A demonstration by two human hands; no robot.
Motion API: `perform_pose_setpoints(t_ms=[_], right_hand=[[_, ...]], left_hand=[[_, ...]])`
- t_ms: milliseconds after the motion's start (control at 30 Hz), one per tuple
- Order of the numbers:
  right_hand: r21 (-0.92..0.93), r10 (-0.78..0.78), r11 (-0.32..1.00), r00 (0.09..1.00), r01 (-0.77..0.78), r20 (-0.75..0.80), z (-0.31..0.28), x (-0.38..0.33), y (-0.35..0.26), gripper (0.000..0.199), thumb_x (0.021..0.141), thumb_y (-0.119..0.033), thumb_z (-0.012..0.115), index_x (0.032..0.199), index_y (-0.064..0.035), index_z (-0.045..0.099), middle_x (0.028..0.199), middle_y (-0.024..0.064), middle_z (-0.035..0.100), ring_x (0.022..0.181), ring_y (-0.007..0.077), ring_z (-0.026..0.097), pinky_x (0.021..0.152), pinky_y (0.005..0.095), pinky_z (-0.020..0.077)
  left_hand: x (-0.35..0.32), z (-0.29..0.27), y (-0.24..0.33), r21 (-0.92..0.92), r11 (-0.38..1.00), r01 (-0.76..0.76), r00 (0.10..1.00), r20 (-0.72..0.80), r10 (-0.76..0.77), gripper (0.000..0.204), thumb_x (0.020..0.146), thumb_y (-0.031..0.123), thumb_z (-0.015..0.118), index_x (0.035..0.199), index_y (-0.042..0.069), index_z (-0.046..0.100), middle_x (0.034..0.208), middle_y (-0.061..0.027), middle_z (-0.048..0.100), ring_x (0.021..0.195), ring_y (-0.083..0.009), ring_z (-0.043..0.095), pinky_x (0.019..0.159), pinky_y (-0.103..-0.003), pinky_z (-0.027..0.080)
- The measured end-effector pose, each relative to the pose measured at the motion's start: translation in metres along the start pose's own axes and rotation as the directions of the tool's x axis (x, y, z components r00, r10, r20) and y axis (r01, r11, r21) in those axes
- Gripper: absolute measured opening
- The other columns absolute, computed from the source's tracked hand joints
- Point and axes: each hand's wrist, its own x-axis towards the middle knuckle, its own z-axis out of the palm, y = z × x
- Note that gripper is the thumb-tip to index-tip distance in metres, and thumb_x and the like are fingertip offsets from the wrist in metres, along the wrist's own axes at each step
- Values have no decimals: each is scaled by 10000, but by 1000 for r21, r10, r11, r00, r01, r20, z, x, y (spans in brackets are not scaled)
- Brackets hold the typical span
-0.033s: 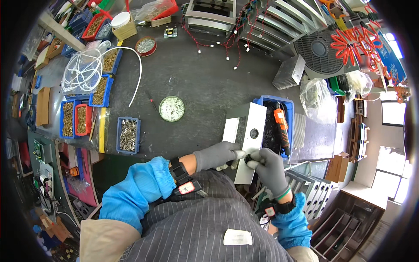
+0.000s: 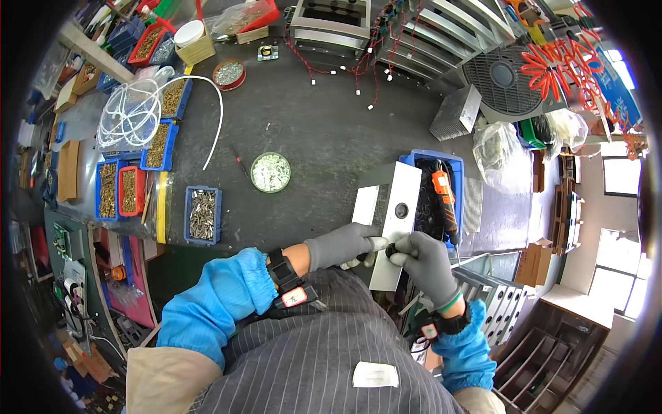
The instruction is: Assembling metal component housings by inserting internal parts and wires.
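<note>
A silver metal box [image 2: 407, 181] with a long flat face stands tilted at the near table edge. One black ringed round fitting [image 2: 400, 210] sits in that face. My gloved left hand [image 2: 348, 245] grips the box's left edge, thumb on the metal and fingers partly hidden beneath it. Lower on the same face, my gloved right hand [image 2: 424, 265] pinches a small black round part [image 2: 391, 250] against the metal. Whether that part is seated in a hole is hidden by the fingers.
Right of the box, an orange-and-black power screwdriver [image 2: 443, 196] lies on a blue bin [image 2: 458, 164]. A green-rimmed round dish [image 2: 271, 172] and a blue tray of metal pins [image 2: 203, 214] are on the left. Red wires [image 2: 358, 72] and metal frames [image 2: 331, 34] occupy the back.
My right wrist and sleeve have shifted very slightly to the right. Both hands keep their places on the box.
</note>
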Motion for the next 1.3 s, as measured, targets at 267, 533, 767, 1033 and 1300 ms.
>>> perform_pose_setpoints(t_ms=[267,533,767,1033,1300], right_hand=[[-473,80,881,988,-6,136,-25,42,-17,402,609,-263,921,810,-35,658,755,114,684,719,327,686,652,416,510],[-313,40,949,969,39,242,-35,42,5,388,665,-241,893,895,-49,647,774,123,691,733,339,685,660,422,515],[-569,-464,626,841,533,278,-52,73,-26,410,786,-86,718,1183,-188,689,1106,66,697,1003,313,684,841,440,537],[-478,-442,394,618,785,650,-28,86,-38,342,766,-131,737,1102,-167,688,1023,28,683,1105,287,646,1154,494,344],[-207,-352,845,804,493,480,-49,66,-48,295,887,-263,719,1095,-66,650,1068,146,682,999,354,682,858,442,528]], left_hand=[[-1,2,12,41,998,47,999,8,-47,396,1063,374,554,1169,15,685,858,-33,666,749,-107,597,691,-296,512],[-2,3,16,58,996,61,998,-8,-60,398,1069,368,546,1197,14,678,879,-36,671,767,-110,596,678,-292,510],[-3,-1,13,100,994,43,999,2,-44,423,1075,363,532,1163,-21,688,929,-70,685,875,-143,625,820,-338,518],[-40,-12,54,373,925,73,995,33,-92,366,1008,327,572,1127,6,703,826,-26,646,723,-102,578,636,-290,472],[-120,-48,114,77,984,-159,918,-355,176,364,1038,305,532,1257,48,667,764,19,577,540,-13,466,432,-172,321]])
